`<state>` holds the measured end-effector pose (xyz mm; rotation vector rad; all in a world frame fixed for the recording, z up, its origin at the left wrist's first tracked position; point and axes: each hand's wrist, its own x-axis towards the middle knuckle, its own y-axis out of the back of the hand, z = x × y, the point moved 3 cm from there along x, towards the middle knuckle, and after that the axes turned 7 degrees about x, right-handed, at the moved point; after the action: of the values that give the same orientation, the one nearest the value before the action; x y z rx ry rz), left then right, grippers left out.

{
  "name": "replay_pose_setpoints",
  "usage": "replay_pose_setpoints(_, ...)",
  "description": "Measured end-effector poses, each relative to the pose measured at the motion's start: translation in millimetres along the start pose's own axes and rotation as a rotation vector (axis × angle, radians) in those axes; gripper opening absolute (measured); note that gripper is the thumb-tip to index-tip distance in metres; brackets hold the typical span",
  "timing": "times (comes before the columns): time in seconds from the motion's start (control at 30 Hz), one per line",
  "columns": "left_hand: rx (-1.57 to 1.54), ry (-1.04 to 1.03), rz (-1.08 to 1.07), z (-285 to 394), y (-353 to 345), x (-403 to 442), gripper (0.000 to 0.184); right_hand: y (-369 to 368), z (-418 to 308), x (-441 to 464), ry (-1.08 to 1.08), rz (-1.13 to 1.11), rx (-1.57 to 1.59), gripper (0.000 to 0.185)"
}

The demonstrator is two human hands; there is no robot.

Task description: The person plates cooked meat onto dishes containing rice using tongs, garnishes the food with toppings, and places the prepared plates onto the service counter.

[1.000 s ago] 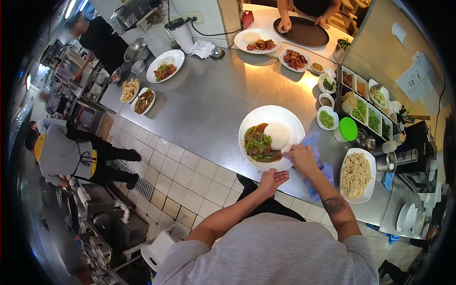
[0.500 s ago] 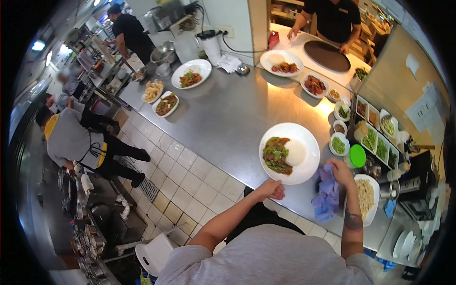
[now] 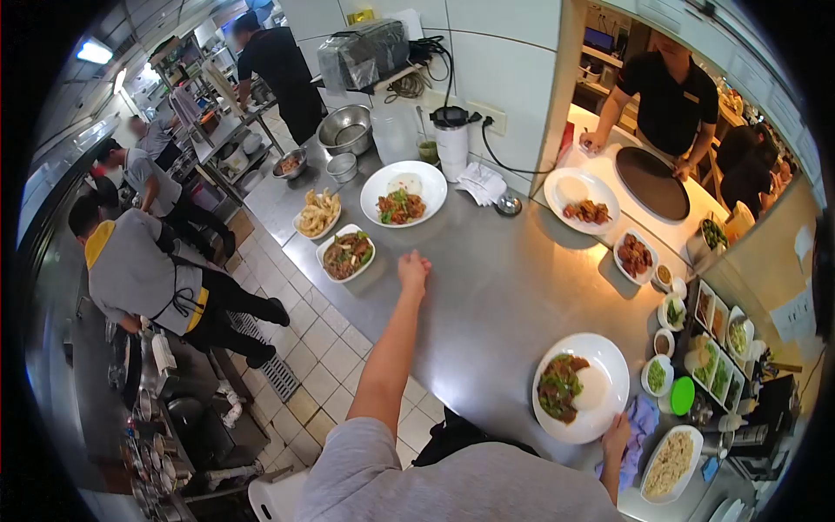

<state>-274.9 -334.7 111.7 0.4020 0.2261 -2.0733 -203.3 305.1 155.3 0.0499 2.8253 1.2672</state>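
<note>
My left hand is stretched out over the steel counter, its fingers close together; whether anything is in them is too small to tell. Nearest to it are a small white dish of meat and greens and, farther back, a round white plate of food with rice. At the right, my right hand has its fingers at the lower right rim of a large white plate with rice and a brown and green dish. A purple cloth lies beside that hand.
A bowl of fried pieces, metal bowls and a bell stand toward the back. On the right are garnish trays and a noodle dish. A person stands behind a dark oval tray; others work at left.
My left hand has moved from near the large plate out to the far left of the counter. My right hand has gone from the purple cloth to the plate's rim. The view has turned left.
</note>
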Motion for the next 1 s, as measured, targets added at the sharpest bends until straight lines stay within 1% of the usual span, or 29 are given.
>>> replay_pose_setpoints(0.07, -0.090, 0.009, 0.093, 27.1, 1.3, 36.5, 0.028, -5.6, 1.9, -0.8, 0.036, 0.068, -0.010, 0.027)
replay_pose_setpoints(0.17, -0.177, 0.039, 0.023, 44.6, -5.1, 85.0, 0.033, -5.1, 1.7, -4.8, 0.010, 0.049, -0.079, 0.027)
replay_pose_setpoints(0.2, -0.211, 0.060, 0.007, 42.7, -9.3, 97.8, 0.036, -9.0, 16.7, -4.8, -0.023, 0.060, -0.071, 0.027)
replay_pose_setpoints(0.27, -0.328, 0.069, 0.053, 44.5, -19.1, 103.4, 0.038, -10.1, 27.5, -5.7, -0.145, 0.038, -0.006, 0.027)
replay_pose_setpoints(0.3, -0.384, 0.077, 0.081, 44.2, -21.7, 99.3, 0.039, -9.5, 31.8, -9.2, -0.208, 0.023, 0.024, 0.027)
replay_pose_setpoints(0.4, -0.392, 0.101, 0.134, 49.1, -35.2, 77.4, 0.041, -7.3, 24.7, -13.1, -0.220, 0.035, 0.079, 0.025)
replay_pose_setpoints(0.5, -0.549, 0.146, 0.200, 29.8, -51.9, 51.2, 0.048, 0.1, -35.3, -12.2, -0.206, 0.006, 0.124, 0.022)
replay_pose_setpoints(0.53, -0.609, 0.119, 0.180, 21.9, -57.2, 39.2, 0.050, 0.7, -34.7, -12.2, -0.208, 0.008, 0.150, 0.021)
replay_pose_setpoints(0.63, -0.650, 0.123, 0.198, 5.2, -70.2, -9.9, 0.049, -3.1, -18.1, -12.4, -0.243, 0.002, 0.196, 0.021)
replay_pose_setpoints(0.7, -0.717, 0.108, 0.130, -12.4, -80.5, -37.6, 0.044, -3.8, 2.3, -14.1, -0.303, -0.017, 0.187, 0.021)
replay_pose_setpoints(0.73, -0.750, 0.100, 0.095, -17.8, -83.7, -51.2, 0.041, -3.1, 3.3, -15.1, -0.286, -0.020, 0.187, 0.021)
replay_pose_setpoints(0.8, -0.734, 0.159, 0.058, -21.4, -87.1, -76.9, 0.038, -3.0, 3.9, -13.8, -0.249, -0.019, 0.193, 0.021)
replay_pose_setpoints(0.9, -0.720, 0.271, 0.013, -33.0, -86.3, -103.6, 0.034, -8.6, 49.0, -10.4, -0.127, 0.016, 0.157, 0.021)
replay_pose_setpoints(0.93, -0.717, 0.310, -0.001, -38.0, -85.8, -109.1, 0.033, -6.3, 33.6, -12.3, -0.198, -0.013, 0.190, 0.021)
replay_pose_setpoints(1.0, -0.667, 0.298, -0.044, -45.9, -80.9, -115.7, 0.032, -1.4, -0.3, -11.6, -0.344, -0.070, 0.259, 0.021)
